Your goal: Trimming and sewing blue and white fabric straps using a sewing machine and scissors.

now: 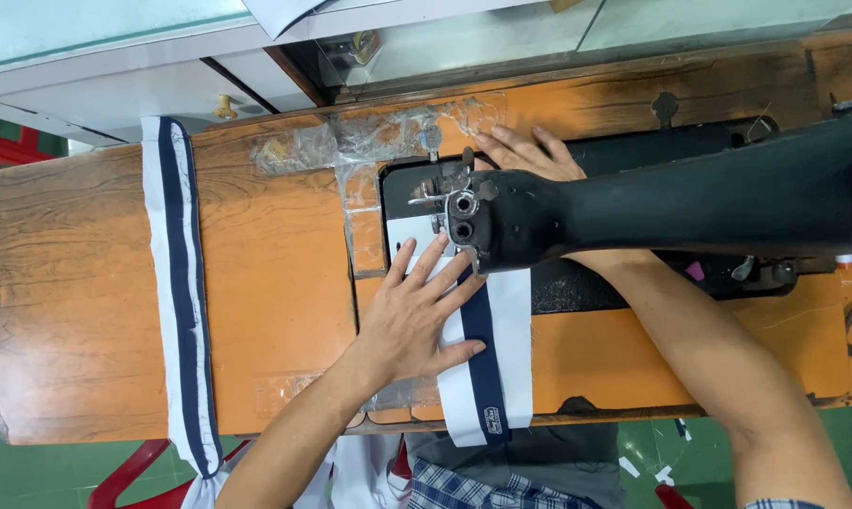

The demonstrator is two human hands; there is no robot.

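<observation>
White cloth with a navy stripe down its middle, the strip (pixel 487 353), lies on an orange wooden table (pixel 275 283) and runs from the near edge up under the head of a black sewing machine (pixel 633 212). Its near end hangs a little over the table edge and carries a small dark label.

The left hand (pixel 417 320) lies flat on the strip, fingers spread and pointing toward the needle area, palm pressing the cloth down on the left side of the stripe. It grasps nothing; it only presses.

The right hand (pixel 530 151) reaches past the machine's arm on the far side, fingers stretched out flat near the bed behind the needle. The forearm passes under the black arm, so most of the palm is hidden and I cannot tell whether it touches the cloth or holds anything.

A second strip (pixel 181 283) of the same white and navy lies well apart to the left, draped across the table from the far edge over the near edge. Clear tape (pixel 369 141) is stuck on the wood beside the machine bed. Green floor and a red chair (pixel 129 476) show below the table.
</observation>
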